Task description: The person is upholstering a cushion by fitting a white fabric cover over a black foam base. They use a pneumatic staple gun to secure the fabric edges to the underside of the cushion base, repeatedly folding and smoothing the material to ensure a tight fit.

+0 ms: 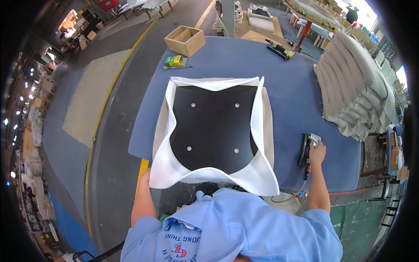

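On the blue-covered table lies a black seat panel with several round holes. White padding stands up in waves all round it, and light grey fabric shows beneath. My left hand is at the near left corner of the padding, its fingers hidden behind it. To the right of the panel, my right hand is closed round the handle of a black and silver staple gun. The gun is at the tabletop, with an air hose trailing from it toward me.
A wooden two-compartment box stands at the far left edge, near a green and yellow packet and a thin tool. A second yellow-black air tool lies at the far side. Stacked beige upholstered pieces rise on the right.
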Demonstrator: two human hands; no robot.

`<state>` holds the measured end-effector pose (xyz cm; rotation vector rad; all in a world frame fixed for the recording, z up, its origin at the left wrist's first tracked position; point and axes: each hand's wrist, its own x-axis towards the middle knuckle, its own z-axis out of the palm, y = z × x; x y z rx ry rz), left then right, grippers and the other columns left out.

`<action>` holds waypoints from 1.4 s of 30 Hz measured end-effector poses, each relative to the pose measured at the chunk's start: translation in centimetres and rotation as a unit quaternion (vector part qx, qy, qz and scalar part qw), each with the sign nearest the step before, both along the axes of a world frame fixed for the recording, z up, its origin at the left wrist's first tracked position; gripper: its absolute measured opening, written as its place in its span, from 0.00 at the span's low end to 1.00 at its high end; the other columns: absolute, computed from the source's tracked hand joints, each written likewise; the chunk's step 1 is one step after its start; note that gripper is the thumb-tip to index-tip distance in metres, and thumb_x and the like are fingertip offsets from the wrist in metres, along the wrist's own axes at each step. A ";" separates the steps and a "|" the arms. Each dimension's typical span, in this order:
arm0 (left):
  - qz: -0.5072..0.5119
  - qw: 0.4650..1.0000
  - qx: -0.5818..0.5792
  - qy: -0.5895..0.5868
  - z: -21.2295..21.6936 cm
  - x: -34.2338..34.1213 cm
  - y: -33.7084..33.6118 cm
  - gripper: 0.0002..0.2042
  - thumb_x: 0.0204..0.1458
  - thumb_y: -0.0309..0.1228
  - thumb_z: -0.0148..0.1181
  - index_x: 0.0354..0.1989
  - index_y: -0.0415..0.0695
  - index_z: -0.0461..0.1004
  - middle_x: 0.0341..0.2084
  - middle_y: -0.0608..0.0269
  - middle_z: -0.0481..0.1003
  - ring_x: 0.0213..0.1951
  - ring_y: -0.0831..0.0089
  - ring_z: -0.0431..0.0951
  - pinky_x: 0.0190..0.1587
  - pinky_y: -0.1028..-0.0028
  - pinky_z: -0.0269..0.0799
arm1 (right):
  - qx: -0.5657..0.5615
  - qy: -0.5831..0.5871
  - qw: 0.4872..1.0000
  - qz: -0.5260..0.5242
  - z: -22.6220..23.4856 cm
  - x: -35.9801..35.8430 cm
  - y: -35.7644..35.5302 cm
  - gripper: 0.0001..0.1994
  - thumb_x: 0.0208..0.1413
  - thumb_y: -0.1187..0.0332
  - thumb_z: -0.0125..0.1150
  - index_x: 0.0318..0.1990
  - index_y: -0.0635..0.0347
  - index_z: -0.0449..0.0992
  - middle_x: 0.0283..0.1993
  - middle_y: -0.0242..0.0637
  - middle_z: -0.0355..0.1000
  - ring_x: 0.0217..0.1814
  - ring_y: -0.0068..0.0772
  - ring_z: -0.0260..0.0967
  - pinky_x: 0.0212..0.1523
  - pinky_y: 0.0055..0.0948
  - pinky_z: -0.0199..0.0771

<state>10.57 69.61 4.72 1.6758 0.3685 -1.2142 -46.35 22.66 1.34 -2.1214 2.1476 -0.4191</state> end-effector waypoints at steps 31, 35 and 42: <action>0.131 0.937 -0.305 -0.112 -0.6 -7.9 -3.0 0.23 0.70 0.34 0.52 0.72 0.43 0.64 0.60 0.52 0.77 0.58 0.56 0.81 0.61 0.56 0.79 | 0.271 -0.465 0.827 0.163 -2.9 11.3 11.1 0.12 0.68 0.66 0.59 0.43 0.68 0.81 0.32 0.31 0.78 0.33 0.20 0.69 0.36 0.30 0.71; 0.161 0.920 -0.353 -0.058 -0.8 -10.1 -1.8 0.26 0.70 0.36 0.52 0.74 0.42 0.61 0.62 0.51 0.76 0.59 0.54 0.81 0.62 0.54 0.78 | 0.244 -0.447 0.843 0.177 -1.7 7.7 11.1 0.13 0.68 0.65 0.60 0.40 0.68 0.81 0.29 0.34 0.77 0.32 0.20 0.69 0.34 0.31 0.70; 0.171 0.964 -0.121 -0.161 -2.4 -10.5 2.3 0.16 0.69 0.33 0.59 0.60 0.40 0.73 0.44 0.56 0.81 0.42 0.66 0.83 0.46 0.63 0.81 | 0.221 -0.344 0.897 0.166 -3.3 5.1 10.3 0.14 0.66 0.64 0.61 0.37 0.69 0.80 0.25 0.36 0.75 0.29 0.21 0.68 0.32 0.33 0.69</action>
